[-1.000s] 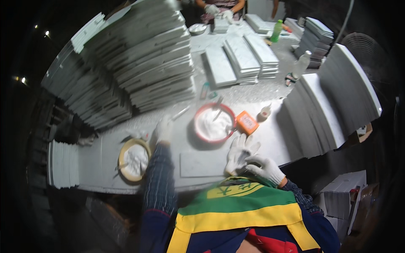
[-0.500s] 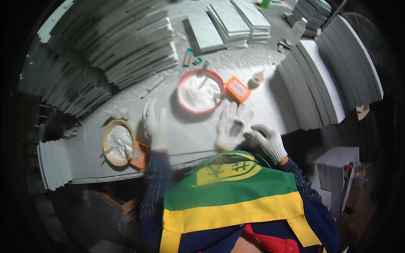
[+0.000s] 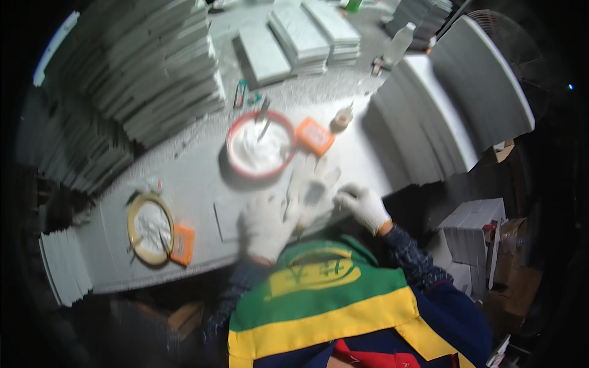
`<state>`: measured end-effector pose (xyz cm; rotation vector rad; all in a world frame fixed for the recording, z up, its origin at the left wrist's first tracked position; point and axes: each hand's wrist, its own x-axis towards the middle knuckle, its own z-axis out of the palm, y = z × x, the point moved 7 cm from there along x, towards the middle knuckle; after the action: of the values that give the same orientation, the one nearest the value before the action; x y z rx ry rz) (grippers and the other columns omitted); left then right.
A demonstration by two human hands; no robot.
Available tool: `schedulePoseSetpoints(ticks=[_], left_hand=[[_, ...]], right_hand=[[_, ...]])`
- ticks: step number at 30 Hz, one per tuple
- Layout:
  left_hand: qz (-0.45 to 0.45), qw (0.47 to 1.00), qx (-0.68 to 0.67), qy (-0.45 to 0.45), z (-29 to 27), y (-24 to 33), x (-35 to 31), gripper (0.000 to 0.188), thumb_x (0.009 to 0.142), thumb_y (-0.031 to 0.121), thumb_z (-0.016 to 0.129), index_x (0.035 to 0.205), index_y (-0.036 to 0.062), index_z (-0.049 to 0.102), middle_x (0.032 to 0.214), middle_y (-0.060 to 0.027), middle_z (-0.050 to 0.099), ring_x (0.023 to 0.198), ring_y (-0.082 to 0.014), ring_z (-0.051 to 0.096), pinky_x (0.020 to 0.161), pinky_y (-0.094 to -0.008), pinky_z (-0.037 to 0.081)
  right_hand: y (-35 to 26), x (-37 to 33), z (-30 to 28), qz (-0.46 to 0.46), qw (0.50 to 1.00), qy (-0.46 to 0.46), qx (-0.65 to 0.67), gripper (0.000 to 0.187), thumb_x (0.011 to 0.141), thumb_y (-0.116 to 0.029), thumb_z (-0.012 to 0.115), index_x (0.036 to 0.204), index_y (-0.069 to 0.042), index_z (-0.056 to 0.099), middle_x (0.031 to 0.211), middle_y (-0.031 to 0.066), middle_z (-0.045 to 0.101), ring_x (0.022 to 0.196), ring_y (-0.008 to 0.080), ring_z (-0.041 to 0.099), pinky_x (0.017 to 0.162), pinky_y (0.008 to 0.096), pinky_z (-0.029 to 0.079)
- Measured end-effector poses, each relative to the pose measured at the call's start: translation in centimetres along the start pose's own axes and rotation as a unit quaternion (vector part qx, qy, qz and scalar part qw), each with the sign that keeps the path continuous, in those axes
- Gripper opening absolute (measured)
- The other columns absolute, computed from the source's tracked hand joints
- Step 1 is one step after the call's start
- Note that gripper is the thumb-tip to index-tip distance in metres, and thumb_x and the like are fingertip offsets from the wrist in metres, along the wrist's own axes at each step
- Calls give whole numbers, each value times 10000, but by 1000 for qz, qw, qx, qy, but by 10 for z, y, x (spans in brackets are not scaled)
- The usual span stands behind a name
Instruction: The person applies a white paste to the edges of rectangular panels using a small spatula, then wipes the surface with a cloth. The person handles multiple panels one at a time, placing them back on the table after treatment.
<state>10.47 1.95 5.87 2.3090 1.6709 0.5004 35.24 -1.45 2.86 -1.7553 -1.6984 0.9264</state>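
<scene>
My left hand [image 3: 268,226], in a white knit glove, rests over the near part of the worktop with fingers stretched out, beside a loose white glove [image 3: 302,184]. A small dark grey patch or piece [image 3: 314,194] shows on that loose glove; I cannot tell which. My right hand [image 3: 366,208], also gloved, is just right of it with thumb and fingers drawn together. Whatever its fingertips hold, if anything, is hidden. Beyond the hands stands a red-rimmed bowl [image 3: 233,161] of white paste or powder with a tool in it. An orange box [image 3: 315,136] sits beside the bowl.
A yellowish bowl [image 3: 134,228] of white material and another orange box [image 3: 183,245] stand at left. Tall stacks of grey slabs rise at far left [image 3: 153,67] and right [image 3: 423,122]. A small bottle [image 3: 342,118] and clear bottle [image 3: 400,43] stand farther back.
My left hand has come right and nearer, from beside the red-rimmed bowl to the loose glove. My right hand stays by the glove. The whole view has shifted.
</scene>
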Motion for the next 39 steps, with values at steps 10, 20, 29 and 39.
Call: schedulePoseSetpoints(ticks=[10,20,29,39], left_hand=[[-88,901,-400,-145,23,5,-2,259,908,191,765,1109,50,682,964,-73,688,872,-190,654,805,-335,512],[-100,629,-737,-228,18,51,3,318,1011,95,634,1298,-27,572,1069,-30,633,953,-92,586,865,-262,489],[-102,666,-710,-204,47,43,-3,420,1023,78,603,1416,-51,530,1266,-91,643,1130,-143,602,1003,-290,467],[-53,828,-537,-155,29,32,4,708,978,70,686,1605,23,361,1390,-119,599,1254,-193,573,1070,-333,472]], right_hand=[[23,-32,-31,123,975,145,118,574,893,-216,813,1394,-26,608,1328,173,643,1016,220,705,875,363,589],[51,-50,27,39,829,-127,542,551,1068,-319,576,1496,5,455,1393,189,590,1242,314,605,1140,473,438],[22,-52,38,166,688,-67,703,163,973,-197,718,1022,-58,649,1061,82,662,1059,281,669,1004,507,545],[-34,-49,13,143,716,-84,678,567,918,-105,760,1417,-74,494,1320,75,595,1254,254,581,1096,492,482]])
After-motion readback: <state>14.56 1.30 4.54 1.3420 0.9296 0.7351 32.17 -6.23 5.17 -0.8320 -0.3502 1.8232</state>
